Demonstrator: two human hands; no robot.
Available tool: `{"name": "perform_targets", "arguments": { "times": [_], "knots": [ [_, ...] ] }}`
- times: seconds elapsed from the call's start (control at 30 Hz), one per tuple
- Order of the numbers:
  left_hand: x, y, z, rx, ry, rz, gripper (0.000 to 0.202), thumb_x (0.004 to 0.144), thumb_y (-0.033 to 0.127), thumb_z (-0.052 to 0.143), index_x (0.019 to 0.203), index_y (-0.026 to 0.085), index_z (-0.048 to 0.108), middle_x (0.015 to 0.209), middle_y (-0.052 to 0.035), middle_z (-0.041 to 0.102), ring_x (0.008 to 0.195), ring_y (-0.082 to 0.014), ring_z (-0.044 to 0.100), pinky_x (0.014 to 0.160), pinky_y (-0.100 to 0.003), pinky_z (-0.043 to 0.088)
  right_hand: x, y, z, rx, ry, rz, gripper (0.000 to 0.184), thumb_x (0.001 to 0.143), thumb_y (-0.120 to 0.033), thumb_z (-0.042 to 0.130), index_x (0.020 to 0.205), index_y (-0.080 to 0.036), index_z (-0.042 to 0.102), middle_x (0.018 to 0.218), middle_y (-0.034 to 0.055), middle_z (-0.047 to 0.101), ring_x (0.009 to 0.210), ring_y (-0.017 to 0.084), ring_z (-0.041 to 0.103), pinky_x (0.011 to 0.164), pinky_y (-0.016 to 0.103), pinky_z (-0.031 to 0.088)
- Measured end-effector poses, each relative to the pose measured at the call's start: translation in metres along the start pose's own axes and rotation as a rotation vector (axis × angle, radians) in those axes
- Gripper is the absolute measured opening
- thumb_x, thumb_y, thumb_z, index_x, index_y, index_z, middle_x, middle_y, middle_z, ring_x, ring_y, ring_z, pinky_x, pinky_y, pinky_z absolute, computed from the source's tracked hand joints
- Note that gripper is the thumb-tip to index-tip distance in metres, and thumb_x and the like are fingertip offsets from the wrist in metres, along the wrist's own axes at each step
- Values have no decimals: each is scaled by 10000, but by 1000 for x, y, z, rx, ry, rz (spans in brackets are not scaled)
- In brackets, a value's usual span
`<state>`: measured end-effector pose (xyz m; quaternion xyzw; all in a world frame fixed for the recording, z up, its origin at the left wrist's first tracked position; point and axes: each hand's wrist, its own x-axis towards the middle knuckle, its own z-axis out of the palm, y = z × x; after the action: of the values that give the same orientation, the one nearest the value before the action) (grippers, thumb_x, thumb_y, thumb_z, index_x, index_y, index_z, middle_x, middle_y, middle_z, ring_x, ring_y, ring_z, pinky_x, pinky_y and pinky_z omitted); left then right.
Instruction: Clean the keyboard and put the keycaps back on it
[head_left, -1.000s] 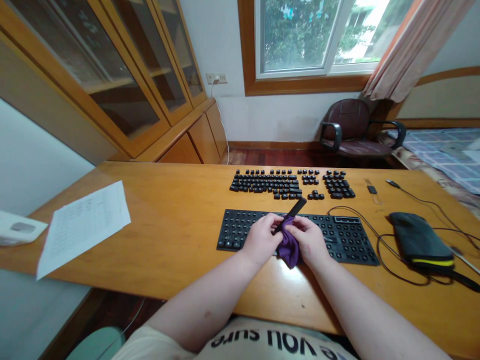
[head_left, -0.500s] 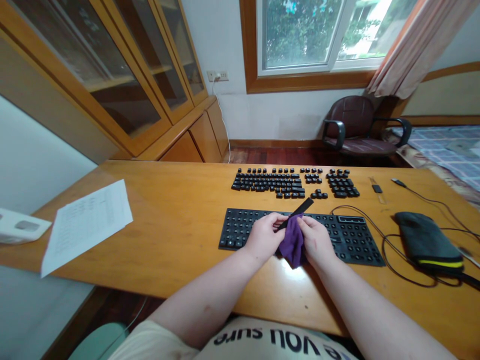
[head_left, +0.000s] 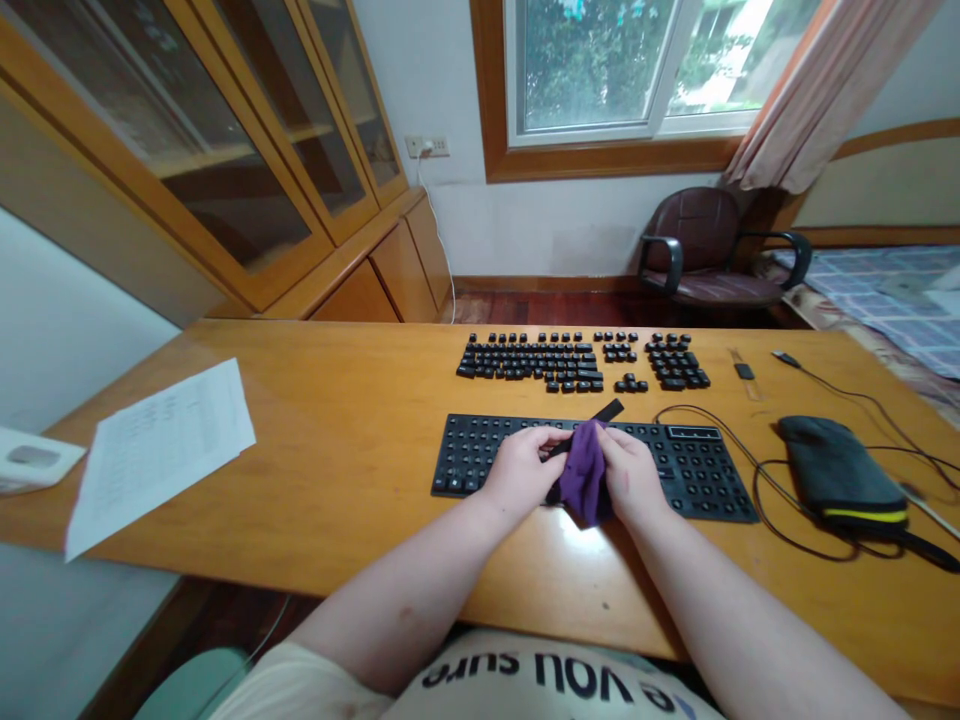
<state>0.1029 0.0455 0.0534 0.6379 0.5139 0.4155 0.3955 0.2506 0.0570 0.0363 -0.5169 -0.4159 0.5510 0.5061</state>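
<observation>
My left hand (head_left: 523, 468) is closed on a long black space bar keycap (head_left: 608, 411), whose far end sticks out up and to the right. A purple cloth (head_left: 583, 478) is pinched in my right hand (head_left: 632, 470) against the keycap and hangs down between both hands. Under the hands lies a black keyboard base (head_left: 463, 455) with its key sockets bare, partly covered by my hands and the cloth. Behind it, loose black keycaps (head_left: 529, 361) stand in rows laid out like a keyboard.
A dark grey pouch (head_left: 836, 470) with a yellow stripe lies on the right among black cables (head_left: 795, 535). Near the far right edge is a small keycap puller (head_left: 743, 371). Paper sheets (head_left: 161, 445) and a white object (head_left: 34, 460) are at the left of the wooden desk (head_left: 337, 430).
The view has shifted slightly. The purple cloth has moved a little along the keycap, covering more of it, and less of the keycap's far end sticks out.
</observation>
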Motion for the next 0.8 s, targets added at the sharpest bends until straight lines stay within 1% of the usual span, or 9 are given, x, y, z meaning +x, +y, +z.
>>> {"name": "perform_targets", "arguments": {
  "times": [0.1, 0.17, 0.23, 0.33, 0.43, 0.53, 0.63, 0.7, 0.8],
  "knots": [
    [0, 3, -1, 27, 43, -27, 264, 707, 143, 656, 967, 176, 691, 950, -56, 707, 840, -165, 654, 778, -286, 533, 5, 3, -6, 26, 70, -33, 362, 733, -507, 615, 621, -163, 619, 562, -12, 600, 529, 128, 492, 541, 247, 395],
    [-1, 3, -1, 65, 76, -26, 257, 702, 166, 674, 959, 176, 693, 937, -59, 704, 826, -167, 652, 745, -280, 542, 9, 3, -9, 30, 140, -47, 356, 745, -503, 606, 642, -163, 627, 571, -12, 606, 532, 127, 495, 544, 246, 396],
    [-2, 2, -2, 111, 103, 3, 250, 714, 179, 667, 963, 180, 690, 930, -56, 699, 817, -163, 650, 715, -272, 546, 10, 2, -10, 32, 171, -49, 336, 737, -493, 618, 694, -162, 656, 603, -5, 630, 551, 133, 517, 558, 250, 409],
    [-5, -1, -2, 228, 112, 116, 244, 737, 160, 637, 974, 195, 682, 930, -43, 698, 835, -160, 643, 756, -287, 540, 5, -2, -4, -10, 85, -50, 290, 659, -434, 706, 766, -164, 690, 683, 11, 674, 623, 152, 572, 614, 259, 440],
    [-7, -3, -3, 376, 122, 252, 250, 748, 113, 600, 969, 201, 677, 921, -33, 705, 862, -169, 637, 833, -326, 518, -3, -5, 4, -53, -12, -47, 311, 594, -386, 759, 804, -163, 706, 759, 35, 703, 701, 177, 609, 670, 276, 463],
    [-9, -2, -3, 450, 116, 372, 246, 786, 120, 566, 994, 201, 670, 932, -34, 709, 858, -169, 638, 833, -325, 516, -5, -5, 6, -13, 7, -10, 306, 626, -406, 734, 808, -162, 710, 744, 38, 706, 689, 183, 617, 667, 286, 474],
    [-9, 0, -1, 453, 104, 453, 238, 833, 167, 540, 1035, 201, 661, 944, -37, 712, 854, -161, 643, 827, -309, 518, -3, -5, 4, 92, 49, 5, 305, 689, -449, 666, 783, -163, 713, 722, 41, 706, 671, 185, 624, 665, 289, 486],
    [-9, 0, 1, 440, 120, 458, 233, 832, 174, 549, 1034, 198, 665, 943, -38, 714, 854, -159, 647, 822, -303, 522, 0, -5, 2, 113, 57, -6, 343, 725, -485, 608, 760, -162, 717, 717, 52, 708, 678, 194, 633, 677, 295, 493],
    [-9, 0, 2, 406, 154, 430, 224, 817, 170, 577, 1017, 197, 674, 932, -39, 718, 853, -155, 652, 807, -292, 532, 3, -7, -3, 59, 79, -41, 380, 773, -492, 533, 745, -161, 718, 727, 66, 713, 715, 212, 644, 708, 310, 497]
  ]
}}
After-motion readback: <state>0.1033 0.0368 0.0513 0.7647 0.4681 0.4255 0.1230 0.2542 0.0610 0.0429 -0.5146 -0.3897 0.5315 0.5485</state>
